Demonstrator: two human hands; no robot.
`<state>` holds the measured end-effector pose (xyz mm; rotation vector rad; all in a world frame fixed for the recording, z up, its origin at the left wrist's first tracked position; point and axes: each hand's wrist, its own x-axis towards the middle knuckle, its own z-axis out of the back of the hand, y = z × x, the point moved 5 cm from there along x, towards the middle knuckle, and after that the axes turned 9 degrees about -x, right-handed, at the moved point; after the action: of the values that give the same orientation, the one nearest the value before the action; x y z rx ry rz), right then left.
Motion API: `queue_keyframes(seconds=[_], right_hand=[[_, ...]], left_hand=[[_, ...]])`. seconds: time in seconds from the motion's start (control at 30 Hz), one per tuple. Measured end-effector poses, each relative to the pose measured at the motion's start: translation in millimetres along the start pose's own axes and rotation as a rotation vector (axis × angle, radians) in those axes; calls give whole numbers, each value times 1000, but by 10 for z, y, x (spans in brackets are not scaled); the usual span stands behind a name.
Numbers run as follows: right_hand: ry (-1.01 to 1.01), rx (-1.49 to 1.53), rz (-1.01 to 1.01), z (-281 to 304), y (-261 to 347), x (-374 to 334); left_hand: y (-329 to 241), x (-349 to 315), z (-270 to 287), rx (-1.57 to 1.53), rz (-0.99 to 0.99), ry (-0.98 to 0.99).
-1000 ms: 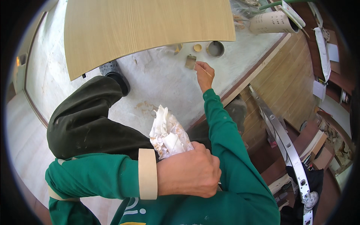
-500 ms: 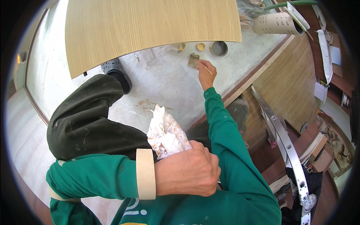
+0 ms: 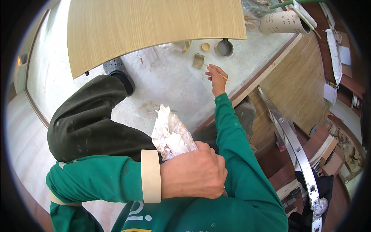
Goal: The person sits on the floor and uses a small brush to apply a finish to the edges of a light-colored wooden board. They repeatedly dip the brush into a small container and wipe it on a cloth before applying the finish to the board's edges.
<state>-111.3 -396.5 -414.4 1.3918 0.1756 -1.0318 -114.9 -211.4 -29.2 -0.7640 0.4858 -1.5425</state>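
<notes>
My left hand (image 3: 195,174) is closed in front of my body, its fingers wrapped round a crumpled white rag (image 3: 172,139) with brown stains. A beige band (image 3: 150,176) circles that wrist. Farther out, my right hand (image 3: 218,78) pinches a thin wooden stick (image 3: 223,76), perhaps a fine brush. The stick's far end points at a small square greyish-brown container (image 3: 198,60) on the floor and lies close to its edge; whether it touches, I cannot tell. Beside the container are a small round yellow lid or dish (image 3: 205,46) and an open dark round tin (image 3: 224,48).
A wood-grain panel (image 3: 154,23) spans the far side above the pale floor (image 3: 170,77). A perforated metal rail (image 3: 291,143) slants along the right, over wood planks. At the far right lies a printed cardboard tube (image 3: 284,22). My bent leg (image 3: 92,116) is at left.
My right hand has drawn back slightly toward me with the stick, away from the square container, and its fingers have loosened apart. My left hand keeps the rag in nearly the same place.
</notes>
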Motion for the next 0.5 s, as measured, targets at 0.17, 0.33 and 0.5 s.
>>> queue_keyframes(seconds=[0.17,0.33,0.5], right_hand=[[15,9,-31,39,-108,47],[54,6,18,-74,-12,-59],[21,101,20,205,174,-247]], left_hand=[[54,-4,-32,46,-1,20],[6,16,-25,68,-3,26],[13,24,-36,86,-49,-21]])
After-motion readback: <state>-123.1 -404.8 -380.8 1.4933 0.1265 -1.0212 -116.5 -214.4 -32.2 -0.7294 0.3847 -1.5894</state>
